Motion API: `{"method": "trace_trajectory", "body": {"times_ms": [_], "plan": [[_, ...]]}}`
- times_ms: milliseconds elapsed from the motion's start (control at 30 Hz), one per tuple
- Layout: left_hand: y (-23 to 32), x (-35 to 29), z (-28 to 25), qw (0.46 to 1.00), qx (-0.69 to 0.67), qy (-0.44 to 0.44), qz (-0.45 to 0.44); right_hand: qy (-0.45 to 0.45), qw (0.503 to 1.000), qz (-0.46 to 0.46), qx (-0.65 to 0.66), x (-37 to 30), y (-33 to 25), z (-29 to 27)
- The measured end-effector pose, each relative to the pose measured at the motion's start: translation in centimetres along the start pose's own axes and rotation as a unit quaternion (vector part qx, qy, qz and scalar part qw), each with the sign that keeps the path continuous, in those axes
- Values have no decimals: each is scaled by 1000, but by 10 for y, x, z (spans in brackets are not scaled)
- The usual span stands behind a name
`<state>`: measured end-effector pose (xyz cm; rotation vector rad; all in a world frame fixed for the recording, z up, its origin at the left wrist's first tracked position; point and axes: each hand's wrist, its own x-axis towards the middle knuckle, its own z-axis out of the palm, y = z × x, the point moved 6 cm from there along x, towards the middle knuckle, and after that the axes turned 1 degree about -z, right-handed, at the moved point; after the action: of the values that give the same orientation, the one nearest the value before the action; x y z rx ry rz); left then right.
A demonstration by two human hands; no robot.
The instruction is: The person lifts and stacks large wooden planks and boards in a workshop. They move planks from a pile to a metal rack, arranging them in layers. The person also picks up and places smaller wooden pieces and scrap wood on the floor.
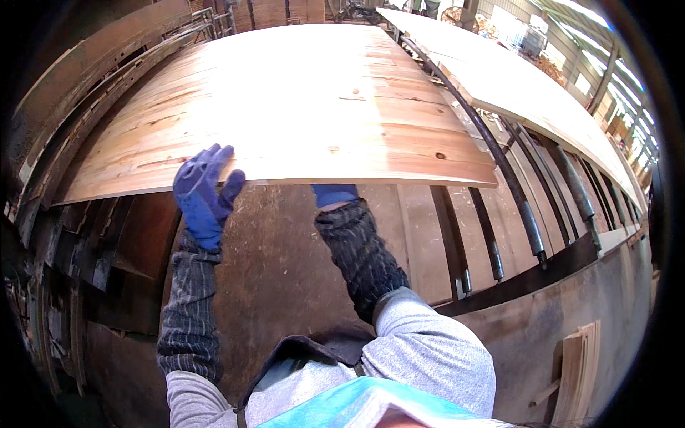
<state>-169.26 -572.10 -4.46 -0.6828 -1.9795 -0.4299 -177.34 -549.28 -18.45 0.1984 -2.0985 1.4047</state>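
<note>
A broad wooden panel (300, 107) of joined strips lies in front of me, its near edge facing me. My left hand (205, 192), in a blue glove, is at that edge on the left. Its fingers stretch over the top face and the thumb is spread apart, so the hand is open. My right hand (334, 195), also blue-gloved, reaches beneath the panel right of the left hand. Only its wrist end shows; the panel hides the fingers, and their grip cannot be told. Dark striped sleeves cover both forearms.
A second wooden panel (528, 85) rests on the right, over a rack of dark metal bars (510, 189). Rusty metal machinery (93, 93) runs along the left side. Wood strips (576, 374) stand at the lower right. Brown floor (278, 271) shows below the near edge.
</note>
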Motion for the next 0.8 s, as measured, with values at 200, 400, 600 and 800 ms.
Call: {"method": "trace_trajectory", "body": {"times_ms": [200,400,600,800], "plan": [[47,33,-10,999,8,-37,36,1,986,-73,-152,22,31,-86],[78,45,-21,984,-124,-96,88,116,818,-103,-554,11,13,-214],[54,22,-27,982,-152,-82,79,210,570,-102,-788,-29,-36,-327],[-17,-37,-13,981,-130,-94,-109,403,790,-328,-326,-37,-152,-291]]}}
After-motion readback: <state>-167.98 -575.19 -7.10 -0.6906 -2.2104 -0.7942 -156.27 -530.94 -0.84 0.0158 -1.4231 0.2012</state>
